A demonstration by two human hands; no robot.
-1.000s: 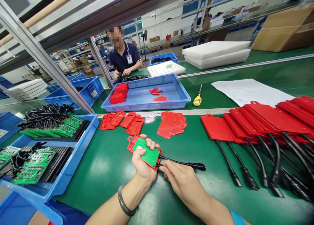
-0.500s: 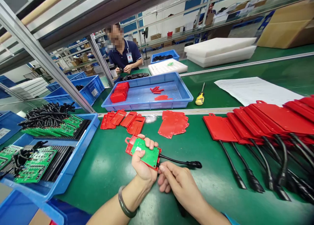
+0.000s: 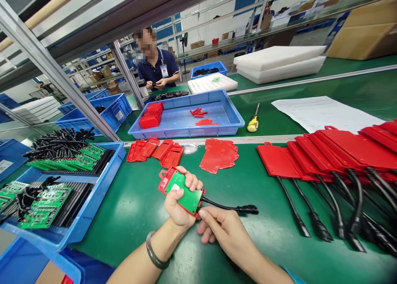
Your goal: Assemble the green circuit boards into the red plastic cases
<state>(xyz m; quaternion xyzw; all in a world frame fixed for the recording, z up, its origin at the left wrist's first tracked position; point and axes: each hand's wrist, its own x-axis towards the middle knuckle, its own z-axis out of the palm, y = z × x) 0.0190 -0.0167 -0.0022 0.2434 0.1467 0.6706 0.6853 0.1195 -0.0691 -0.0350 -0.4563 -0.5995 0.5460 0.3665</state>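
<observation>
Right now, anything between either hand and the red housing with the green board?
Nothing visible. The left hand grips the red housing directly; the right hand touches its corner where the black cable leaves. The green board faces up, uncovered.

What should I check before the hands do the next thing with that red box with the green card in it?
1. The left hand has the red case wrapped in its fingers: ok.
2. The green board lies inside the case: ok. Fully pushed down: cannot tell.
3. The black cable comes out at the case's corner: ok.
4. The right hand has hold of the cable: cannot tell; its thumb sits right by the exit.
5. The plug rests free on the green mat: ok.
6. The red lids lie close by, just beyond the case: ok.
</observation>
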